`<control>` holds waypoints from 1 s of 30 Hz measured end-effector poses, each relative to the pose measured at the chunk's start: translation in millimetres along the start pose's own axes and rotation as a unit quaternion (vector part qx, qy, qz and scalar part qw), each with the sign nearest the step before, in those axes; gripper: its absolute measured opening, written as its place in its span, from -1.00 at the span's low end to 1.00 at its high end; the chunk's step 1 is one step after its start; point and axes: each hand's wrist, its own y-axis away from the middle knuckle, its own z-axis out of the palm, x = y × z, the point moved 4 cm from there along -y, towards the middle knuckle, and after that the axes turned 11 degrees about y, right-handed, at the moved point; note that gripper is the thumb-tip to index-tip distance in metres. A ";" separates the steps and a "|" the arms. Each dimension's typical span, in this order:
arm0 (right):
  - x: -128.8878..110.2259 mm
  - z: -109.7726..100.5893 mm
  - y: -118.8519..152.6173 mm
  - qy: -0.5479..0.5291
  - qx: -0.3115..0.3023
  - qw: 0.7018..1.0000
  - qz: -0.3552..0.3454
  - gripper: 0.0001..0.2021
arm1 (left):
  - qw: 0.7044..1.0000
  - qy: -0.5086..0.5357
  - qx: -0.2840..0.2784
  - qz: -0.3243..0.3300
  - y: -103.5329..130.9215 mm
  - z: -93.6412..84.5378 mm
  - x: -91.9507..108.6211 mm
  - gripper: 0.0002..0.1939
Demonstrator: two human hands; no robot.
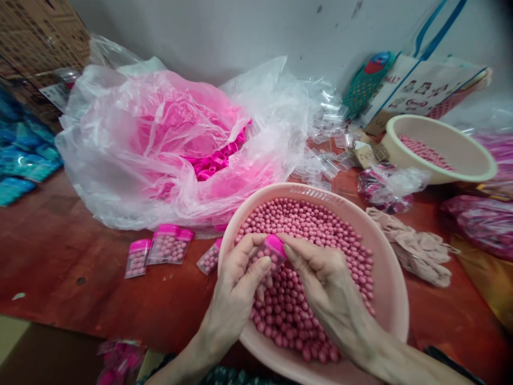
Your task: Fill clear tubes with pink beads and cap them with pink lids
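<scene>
My left hand (238, 278) is closed around a small clear plastic box (262, 254) with pink beads in it. A bright pink cap (276, 245) sits at the top of this box, and my right hand (326, 283) pinches the cap's edge between thumb and fingers. Whether the cap is fully seated cannot be seen. Both hands are above a large pale pink basin (395, 299) of round pink beads (288, 310). Left of the basin, several capped boxes (167, 246) of beads lie on the red table (80, 246).
Behind the basin is a big plastic bag (108, 176) of pink caps (216, 160). Empty clear boxes (320, 166) lie beside it. On the right are a cream bowl (468, 155) with beads, a crumpled beige cloth (417, 248) and purple bags (476, 222). Blue packets (24, 155) lie far left.
</scene>
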 end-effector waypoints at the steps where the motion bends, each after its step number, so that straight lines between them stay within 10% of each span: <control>1: -0.4 1.9 3.1 0.030 0.024 0.999 -0.024 -0.68 | 1.000 -0.009 0.010 0.006 0.3 -1.2 0.0 -0.79; 6: -2.2 5.2 16.9 0.197 0.121 0.961 -0.149 -0.58 | 1.000 -0.010 -0.008 -0.003 -1.1 -1.7 -2.1 -0.82; 18: -3.3 5.9 9.0 0.067 0.034 0.997 -0.028 -0.63 | 0.996 0.088 0.010 -0.011 -0.7 0.6 0.3 -0.77; 30: 0.8 14.0 11.6 0.320 -0.027 0.945 -0.067 -0.69 | 0.998 0.051 -0.034 -0.006 1.8 -1.2 -0.5 -0.64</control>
